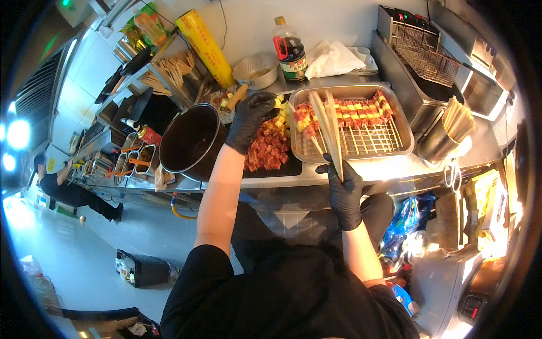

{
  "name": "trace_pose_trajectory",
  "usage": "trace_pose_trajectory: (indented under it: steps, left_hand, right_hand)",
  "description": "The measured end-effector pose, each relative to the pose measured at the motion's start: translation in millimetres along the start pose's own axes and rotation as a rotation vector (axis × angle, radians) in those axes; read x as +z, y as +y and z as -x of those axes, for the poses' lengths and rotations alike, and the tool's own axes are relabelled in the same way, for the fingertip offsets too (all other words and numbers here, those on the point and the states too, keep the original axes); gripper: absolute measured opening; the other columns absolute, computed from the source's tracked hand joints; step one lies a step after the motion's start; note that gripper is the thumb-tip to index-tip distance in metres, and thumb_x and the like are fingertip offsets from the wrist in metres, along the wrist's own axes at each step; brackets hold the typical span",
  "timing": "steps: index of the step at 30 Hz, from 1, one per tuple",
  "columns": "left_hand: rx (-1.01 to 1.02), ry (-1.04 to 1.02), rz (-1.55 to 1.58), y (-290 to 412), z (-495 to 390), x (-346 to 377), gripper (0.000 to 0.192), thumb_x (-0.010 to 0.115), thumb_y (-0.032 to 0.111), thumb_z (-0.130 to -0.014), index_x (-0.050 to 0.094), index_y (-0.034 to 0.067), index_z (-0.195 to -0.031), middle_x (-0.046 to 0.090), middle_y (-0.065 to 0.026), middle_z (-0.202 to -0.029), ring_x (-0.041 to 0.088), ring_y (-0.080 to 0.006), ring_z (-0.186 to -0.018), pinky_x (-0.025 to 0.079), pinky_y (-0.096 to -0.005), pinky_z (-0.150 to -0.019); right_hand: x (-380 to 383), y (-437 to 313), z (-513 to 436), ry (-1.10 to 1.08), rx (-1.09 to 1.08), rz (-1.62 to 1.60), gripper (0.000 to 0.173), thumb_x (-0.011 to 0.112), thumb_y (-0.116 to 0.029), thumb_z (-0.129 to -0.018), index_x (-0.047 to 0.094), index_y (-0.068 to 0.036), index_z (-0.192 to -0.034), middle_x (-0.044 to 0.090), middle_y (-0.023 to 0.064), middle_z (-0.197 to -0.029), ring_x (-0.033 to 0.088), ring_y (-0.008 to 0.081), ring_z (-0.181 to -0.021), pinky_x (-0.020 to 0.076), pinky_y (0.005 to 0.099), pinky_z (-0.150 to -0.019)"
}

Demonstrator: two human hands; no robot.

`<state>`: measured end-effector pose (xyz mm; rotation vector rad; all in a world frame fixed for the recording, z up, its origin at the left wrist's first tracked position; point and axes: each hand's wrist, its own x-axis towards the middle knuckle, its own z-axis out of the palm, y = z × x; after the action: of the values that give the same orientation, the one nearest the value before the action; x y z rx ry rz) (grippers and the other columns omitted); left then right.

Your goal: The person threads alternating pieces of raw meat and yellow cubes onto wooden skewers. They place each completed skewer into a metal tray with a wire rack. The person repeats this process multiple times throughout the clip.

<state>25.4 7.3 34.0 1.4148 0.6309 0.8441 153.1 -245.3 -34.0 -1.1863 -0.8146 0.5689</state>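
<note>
My right hand [345,193], in a black glove, holds a bundle of wooden skewers [330,131] and one more stick that carries pieces of meat and yellow cubes [304,122]. My left hand [253,118], also gloved, reaches over the pile of yellow cubes [280,123] beside cubed raw meat [267,148] on a black board [295,166]. Its fingertips are partly hidden, so I cannot tell whether they pinch anything. Right of the board, a steel tray [352,159] with a wire rack bears several loaded skewers [360,113] in a row.
A large dark pot [192,142] stands left of the board. Behind are a metal bowl [255,72], a sauce bottle [290,51] and a white cloth [332,59]. A steel cup of skewers [444,131] and a fryer [417,80] stand right. Another person [72,186] stands far left.
</note>
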Motion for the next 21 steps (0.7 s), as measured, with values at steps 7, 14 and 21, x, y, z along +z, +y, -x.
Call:
trace_pose_trajectory:
  steps: [7,14,21]
  left_hand:
    - [-0.015,-0.041,0.348,10.2,30.6,-2.1,0.024,0.067,0.007,-0.094,0.065,-0.002,-0.116,0.068,-0.0101,-0.108,0.067,-0.019,-0.098,0.06,-0.0317,-0.087]
    - [0.005,-0.051,0.312,12.6,34.1,-6.5,0.026,0.067,0.006,-0.094,0.065,-0.001,-0.119,0.068,-0.0097,-0.111,0.067,-0.0186,-0.1,0.059,-0.0323,-0.09]
    - [0.096,-0.052,-0.122,27.8,44.2,-10.5,0.026,0.069,0.007,-0.092,0.068,-0.001,-0.117,0.071,-0.0076,-0.109,0.066,-0.014,-0.098,0.055,-0.0265,-0.088]
  right_hand:
    - [9.2,-0.3,4.2,-0.061,-0.04,0.062,0.027,0.058,0.002,-0.096,0.067,-0.002,-0.121,0.073,0.0067,-0.089,0.068,0.0124,-0.086,0.0523,0.0281,-0.079]
    - [13.8,0.0,5.6,-0.075,-0.063,0.028,0.026,0.058,0.002,-0.095,0.068,-0.002,-0.118,0.074,0.0079,-0.089,0.069,0.0143,-0.086,0.0532,0.0289,-0.081]
    - [9.6,-15.7,8.2,-0.079,-0.097,0.148,0.026,0.06,0.005,-0.091,0.07,-0.002,-0.114,0.074,0.0087,-0.09,0.07,0.015,-0.083,0.0538,0.0288,-0.075]
